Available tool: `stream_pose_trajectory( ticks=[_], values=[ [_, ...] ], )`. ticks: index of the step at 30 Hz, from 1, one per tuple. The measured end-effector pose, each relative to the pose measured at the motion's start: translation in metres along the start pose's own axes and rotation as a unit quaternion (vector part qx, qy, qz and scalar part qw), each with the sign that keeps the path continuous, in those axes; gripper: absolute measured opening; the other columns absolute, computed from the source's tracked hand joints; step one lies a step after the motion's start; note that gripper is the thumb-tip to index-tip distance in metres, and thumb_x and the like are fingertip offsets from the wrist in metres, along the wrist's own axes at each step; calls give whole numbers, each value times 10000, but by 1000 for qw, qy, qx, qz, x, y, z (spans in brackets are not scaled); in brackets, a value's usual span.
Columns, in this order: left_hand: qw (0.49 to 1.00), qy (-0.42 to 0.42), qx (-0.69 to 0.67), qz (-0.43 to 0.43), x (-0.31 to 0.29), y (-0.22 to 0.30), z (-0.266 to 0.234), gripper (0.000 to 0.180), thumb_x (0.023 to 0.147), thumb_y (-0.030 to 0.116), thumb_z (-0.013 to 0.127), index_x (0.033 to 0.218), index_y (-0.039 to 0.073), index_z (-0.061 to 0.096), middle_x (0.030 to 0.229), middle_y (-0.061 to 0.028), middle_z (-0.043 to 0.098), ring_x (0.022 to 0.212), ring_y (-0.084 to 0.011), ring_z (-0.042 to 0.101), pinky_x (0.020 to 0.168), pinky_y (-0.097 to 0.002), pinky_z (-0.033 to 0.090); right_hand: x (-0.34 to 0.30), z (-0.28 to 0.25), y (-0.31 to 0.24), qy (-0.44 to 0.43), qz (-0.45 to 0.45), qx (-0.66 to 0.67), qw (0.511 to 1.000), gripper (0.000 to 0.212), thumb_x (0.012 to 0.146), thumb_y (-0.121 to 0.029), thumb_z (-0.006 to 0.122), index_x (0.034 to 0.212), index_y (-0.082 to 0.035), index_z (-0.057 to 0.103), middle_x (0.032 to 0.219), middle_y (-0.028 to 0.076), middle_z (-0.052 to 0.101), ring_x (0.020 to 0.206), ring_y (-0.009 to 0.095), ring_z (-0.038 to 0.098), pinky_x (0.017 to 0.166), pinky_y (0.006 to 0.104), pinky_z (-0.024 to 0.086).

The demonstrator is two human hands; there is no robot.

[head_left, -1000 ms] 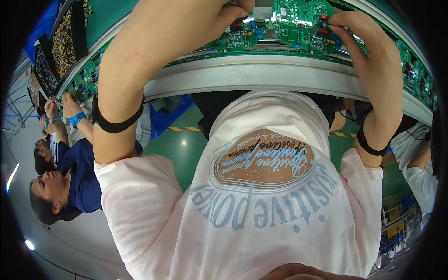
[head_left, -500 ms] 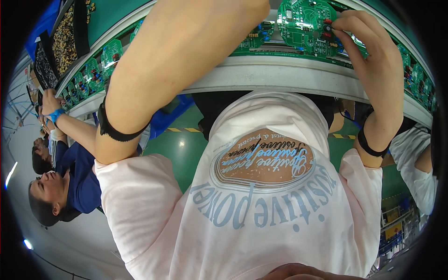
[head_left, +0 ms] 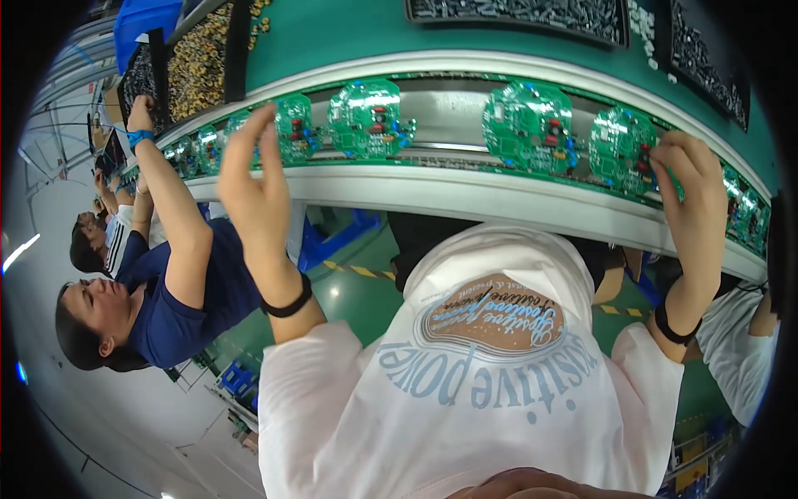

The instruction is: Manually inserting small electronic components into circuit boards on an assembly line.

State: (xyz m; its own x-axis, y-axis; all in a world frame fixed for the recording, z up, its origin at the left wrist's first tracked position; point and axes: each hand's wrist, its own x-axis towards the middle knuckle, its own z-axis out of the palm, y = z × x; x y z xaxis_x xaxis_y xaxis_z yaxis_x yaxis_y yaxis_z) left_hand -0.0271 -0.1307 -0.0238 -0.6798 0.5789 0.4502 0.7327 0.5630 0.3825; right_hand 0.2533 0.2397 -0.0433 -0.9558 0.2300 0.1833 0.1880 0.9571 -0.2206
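Observation:
My left hand (head_left: 256,187) is raised over the front rail of the line, its fingers stretched and apart with nothing in them. Behind it is a round-sided green circuit board (head_left: 293,125), partly hidden by the fingers. My right hand (head_left: 692,175) has its bent fingers at the right edge of another green circuit board (head_left: 617,145), beside its red parts. The fingertips touch that board's edge; a small part between them cannot be made out. Two more circuit boards, one left of centre (head_left: 364,116) and one right of centre (head_left: 528,125), lie between my hands.
A pale metal rail (head_left: 465,187) borders the line in front of me. Beyond it, a green work surface (head_left: 332,33) carries a black tray of grey parts (head_left: 515,10) and yellowish parts (head_left: 198,62). At left a co-worker in dark blue (head_left: 187,291) reaches toward the line.
My left hand has drawn back from the far side and lowered to the left. The view has widened over the line. My right hand stays at a board's right edge.

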Motion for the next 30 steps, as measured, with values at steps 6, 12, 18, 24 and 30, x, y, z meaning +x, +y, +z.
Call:
stream_pose_trajectory(
  ticks=[6, 12, 18, 24, 30],
  values=[
    [997, -75, 17, 28, -30, 22, 24, 393, 926, 76, 712, 1312, 44, 647, 1340, -177, 652, 1227, -371, 613, 1064, -441, 465, -1, -6, 6, 10, 26, 56, 998, 167, 838, 0, 725, 1000, -21, 689, 1079, 126, 668, 1011, 341, 638, 857, 425, 505],
    [986, -142, 79, 35, -31, 30, 46, 537, 917, 160, 717, 1428, 68, 580, 1433, -194, 585, 1313, -426, 526, 1140, -506, 392, -8, 4, 19, -16, 31, 61, 997, 205, 810, -76, 753, 1011, -54, 715, 1067, 110, 665, 1053, 340, 619, 938, 442, 502],
    [993, -114, 17, 2, -34, 43, 55, 456, 952, 131, 691, 1390, 38, 606, 1390, -201, 613, 1260, -403, 574, 1104, -490, 426, -8, 4, 21, 11, 5, 5, 1000, 206, 819, -112, 756, 1012, -68, 701, 1036, 77, 669, 1025, 282, 640, 916, 403, 506],
    [992, -107, 33, 56, -26, 59, 74, 466, 918, 136, 738, 1358, 35, 622, 1345, -187, 631, 1217, -399, 593, 1075, -490, 449, -5, -12, 14, -5, 9, -15, 1000, 217, 817, -92, 752, 1025, -74, 697, 1027, 64, 676, 1006, 271, 648, 892, 397, 504],
    [992, -102, 16, 79, -21, 70, 70, 485, 882, 162, 784, 1328, 42, 638, 1319, -170, 642, 1180, -394, 606, 1057, -494, 463, 13, -32, 11, 8, -10, -1, 1000, 217, 817, -73, 753, 1026, -69, 695, 1018, 69, 678, 982, 286, 655, 867, 405, 509]
  ],
)
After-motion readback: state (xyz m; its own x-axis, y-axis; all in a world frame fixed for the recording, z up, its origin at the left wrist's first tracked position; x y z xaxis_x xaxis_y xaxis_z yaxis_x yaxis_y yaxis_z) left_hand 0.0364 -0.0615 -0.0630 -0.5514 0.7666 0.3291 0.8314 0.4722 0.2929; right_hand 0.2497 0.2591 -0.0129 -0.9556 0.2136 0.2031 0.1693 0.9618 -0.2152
